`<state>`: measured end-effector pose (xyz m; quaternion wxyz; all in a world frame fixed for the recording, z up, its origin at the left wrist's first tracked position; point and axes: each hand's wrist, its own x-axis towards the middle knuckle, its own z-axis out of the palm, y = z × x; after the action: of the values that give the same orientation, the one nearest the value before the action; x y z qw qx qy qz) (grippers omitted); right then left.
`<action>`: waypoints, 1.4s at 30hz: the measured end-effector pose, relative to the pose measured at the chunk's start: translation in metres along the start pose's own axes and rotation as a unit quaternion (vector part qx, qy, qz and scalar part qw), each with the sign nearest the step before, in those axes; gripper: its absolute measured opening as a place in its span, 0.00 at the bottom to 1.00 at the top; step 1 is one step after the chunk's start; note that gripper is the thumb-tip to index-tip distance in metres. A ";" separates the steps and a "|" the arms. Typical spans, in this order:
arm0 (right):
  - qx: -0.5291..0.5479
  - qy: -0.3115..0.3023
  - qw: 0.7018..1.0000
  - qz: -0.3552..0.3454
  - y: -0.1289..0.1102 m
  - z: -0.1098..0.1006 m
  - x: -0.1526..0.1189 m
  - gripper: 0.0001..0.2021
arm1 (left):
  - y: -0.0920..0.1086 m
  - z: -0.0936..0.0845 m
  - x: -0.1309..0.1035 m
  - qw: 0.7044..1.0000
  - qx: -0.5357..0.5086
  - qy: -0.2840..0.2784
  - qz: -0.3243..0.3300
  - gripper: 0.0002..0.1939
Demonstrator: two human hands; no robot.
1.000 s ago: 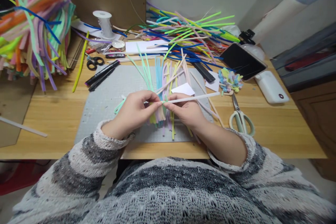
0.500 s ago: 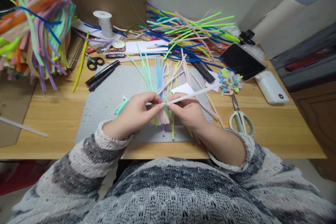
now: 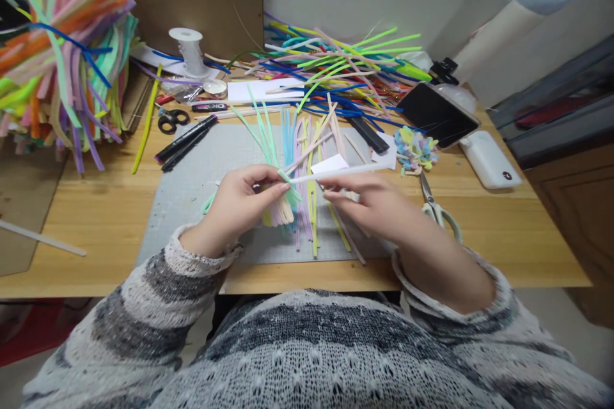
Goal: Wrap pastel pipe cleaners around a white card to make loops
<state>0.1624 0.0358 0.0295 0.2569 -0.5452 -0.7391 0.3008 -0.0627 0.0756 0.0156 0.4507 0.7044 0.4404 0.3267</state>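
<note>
My left hand pinches a small bundle of bent pastel fuzzy stems, cream, yellow and green, over the grey cutting mat. A long white stem sticks out to the right from the pinched spot. Just below that stem is my right hand, its fingers apart and nothing visibly held in them. Under and between the hands lie loose stems: mint green, blue, and yellow and lilac ones. A folded white paper lies behind the right fingers.
Green-handled scissors, a pastel fuzzy cluster, a phone and a white power bank are at the right. Black markers, black scissors and a spool are at the left. Colourful stems pile up behind.
My right hand has let go of the bundle and moved right, its fingers spreading. The left hand has shifted slightly left with the bundle, and the white stem has come along.
</note>
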 end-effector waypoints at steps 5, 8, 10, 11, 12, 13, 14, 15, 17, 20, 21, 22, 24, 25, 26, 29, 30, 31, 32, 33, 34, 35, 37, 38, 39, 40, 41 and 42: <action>-0.307 0.071 0.925 0.213 0.030 -0.051 -0.050 0.13 | 0.005 -0.001 -0.001 0.999 -0.022 0.004 -0.033 0.08; -0.377 0.008 0.862 0.340 0.062 -0.058 -0.076 0.11 | 0.006 0.000 -0.002 0.998 -0.033 0.003 -0.047 0.08; -0.338 -0.020 0.852 0.400 0.079 -0.056 -0.089 0.11 | 0.007 0.000 -0.002 0.998 -0.029 0.003 -0.049 0.08; -0.323 -0.015 0.853 0.409 0.086 -0.053 -0.094 0.12 | 0.007 -0.001 -0.002 0.998 -0.025 0.004 -0.049 0.08; -0.314 0.005 0.859 0.404 0.091 -0.051 -0.098 0.12 | 0.007 -0.001 -0.002 0.999 -0.021 0.007 -0.049 0.07; -0.302 0.029 0.864 0.402 0.094 -0.048 -0.102 0.13 | 0.006 -0.001 -0.002 0.999 -0.019 0.011 -0.047 0.07; -0.289 0.057 0.869 0.397 0.096 -0.046 -0.105 0.15 | 0.005 -0.001 -0.002 0.999 -0.019 0.015 -0.045 0.07; -0.278 0.084 0.873 0.391 0.097 -0.045 -0.107 0.16 | 0.005 -0.001 -0.001 0.999 -0.020 0.018 -0.041 0.07; -0.266 0.117 0.874 0.390 0.097 -0.044 -0.112 0.16 | 0.002 0.000 0.000 0.999 -0.020 0.022 -0.030 0.07; -0.273 0.092 0.859 0.423 0.097 -0.046 -0.115 0.15 | -0.003 0.001 0.002 0.999 -0.022 0.033 -0.008 0.07; -0.277 0.077 0.854 0.434 0.097 -0.048 -0.115 0.15 | -0.003 0.001 0.002 0.999 -0.026 0.035 -0.005 0.07; -0.279 0.065 0.851 0.440 0.096 -0.050 -0.115 0.14 | -0.004 0.002 0.002 0.999 -0.029 0.036 -0.003 0.07; -0.272 0.070 0.850 0.446 0.093 -0.056 -0.115 0.12 | -0.004 0.002 0.002 0.999 -0.025 0.043 -0.002 0.07; -0.249 0.093 0.850 0.455 0.090 -0.059 -0.115 0.10 | -0.003 0.002 0.001 0.999 -0.018 0.051 0.000 0.07; -0.206 0.128 0.851 0.465 0.086 -0.061 -0.115 0.08 | -0.003 0.003 0.001 0.998 -0.011 0.062 0.005 0.07; 0.036 0.292 0.855 0.427 0.069 -0.060 -0.117 0.09 | -0.003 0.004 0.001 0.994 -0.012 0.104 0.029 0.05; 0.142 0.331 0.857 0.368 0.061 -0.055 -0.117 0.11 | -0.003 0.004 0.001 0.992 -0.018 0.117 0.037 0.05; 0.254 0.335 0.860 0.290 0.054 -0.047 -0.118 0.13 | -0.003 0.005 0.001 0.990 -0.025 0.128 0.045 0.05; 0.357 0.301 0.860 0.205 0.046 -0.038 -0.118 0.15 | -0.003 0.005 0.001 0.989 -0.030 0.138 0.052 0.04; 0.443 0.230 0.858 0.125 0.037 -0.026 -0.118 0.15 | -0.003 0.006 0.001 0.987 -0.033 0.146 0.058 0.04; 0.521 0.122 0.843 0.053 0.029 -0.014 -0.116 0.18 | -0.003 0.006 0.000 0.986 -0.035 0.151 0.063 0.04; 0.572 -0.030 0.819 0.007 0.022 -0.001 -0.114 0.23 | -0.002 0.007 0.000 0.985 -0.036 0.155 0.068 0.03; 0.602 -0.141 0.785 0.040 0.008 0.023 -0.106 0.29 | -0.001 0.008 -0.001 0.983 -0.040 0.162 0.078 0.02; 0.609 -0.188 0.769 0.054 0.002 0.034 -0.101 0.30 | -0.001 0.008 -0.001 0.982 -0.041 0.164 0.085 0.02; 0.629 -0.215 0.745 0.057 -0.002 0.043 -0.095 0.29 | -0.001 0.008 -0.001 0.981 -0.040 0.166 0.093 0.02; 0.646 -0.227 0.726 0.067 -0.005 0.050 -0.089 0.28 | -0.001 0.008 -0.002 0.980 -0.038 0.169 0.100 0.02; 0.662 -0.235 0.708 0.072 -0.007 0.057 -0.083 0.27 | -0.001 0.008 -0.002 0.979 -0.036 0.171 0.107 0.02; 0.675 -0.246 0.691 0.076 -0.007 0.063 -0.077 0.27 | -0.001 0.008 -0.002 0.978 -0.032 0.173 0.110 0.02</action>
<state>0.1342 -0.0506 -0.0122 0.3407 -0.1858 -0.3298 0.8606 -0.0567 0.0710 0.0117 0.3514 0.6666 0.4206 0.5053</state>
